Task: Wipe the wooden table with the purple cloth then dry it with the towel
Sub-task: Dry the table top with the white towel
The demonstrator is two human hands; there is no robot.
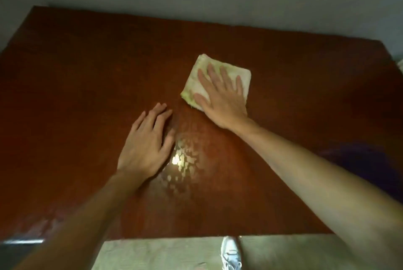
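Right hand flat, fingers spread, pressing folded towel onto wooden table near its centre, left hand flat and holding nothing, just beside towel, wet sheen (glare) beside left hand, purple cloth at table's right edge.

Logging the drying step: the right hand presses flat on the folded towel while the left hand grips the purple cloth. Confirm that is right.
Not quite. The head view shows the left hand resting flat on the bare wooden table, holding nothing. The right hand does press flat on the folded towel.
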